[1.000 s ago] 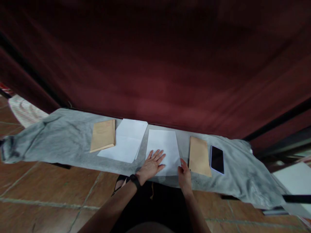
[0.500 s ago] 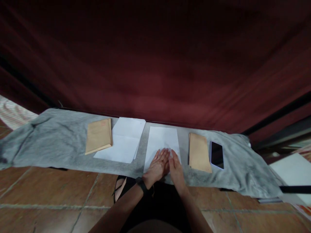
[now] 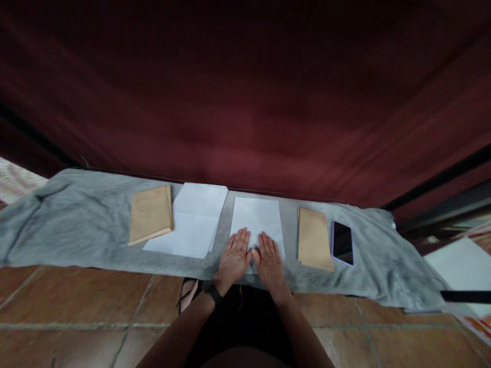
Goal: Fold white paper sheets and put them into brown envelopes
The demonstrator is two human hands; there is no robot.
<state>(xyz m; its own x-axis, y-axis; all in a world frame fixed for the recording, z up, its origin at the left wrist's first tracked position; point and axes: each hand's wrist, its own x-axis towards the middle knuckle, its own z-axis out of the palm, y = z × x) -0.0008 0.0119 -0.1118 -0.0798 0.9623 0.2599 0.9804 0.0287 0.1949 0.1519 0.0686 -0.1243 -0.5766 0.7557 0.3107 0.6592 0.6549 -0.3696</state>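
Note:
A white sheet of paper [image 3: 257, 212] lies on the grey cloth in front of me. My left hand [image 3: 235, 255] rests flat on its near left part, fingers stretched out and pointing away from me. Flat on the near right part lies my right hand [image 3: 269, 258], also with fingers extended. The two thumbs meet or nearly meet in the middle. Both palms cover the sheet's near portion. Left of it is a stack of white paper [image 3: 195, 220], partly under several brown envelopes [image 3: 151, 212]. More brown envelopes [image 3: 315, 237] lie to the right.
A phone [image 3: 342, 243] with a pale purple edge lies right of the envelopes. Grey cloth [image 3: 84, 220] covers the narrow table. Behind it hangs a dark red curtain [image 3: 245, 122]. Brown floor tiles [image 3: 95, 301] show below, and a white board [image 3: 464, 266] stands at far right.
My hands were close together over the sheet's near right part. Now they are spread apart and flat, the left one moved left. The view has shifted slightly.

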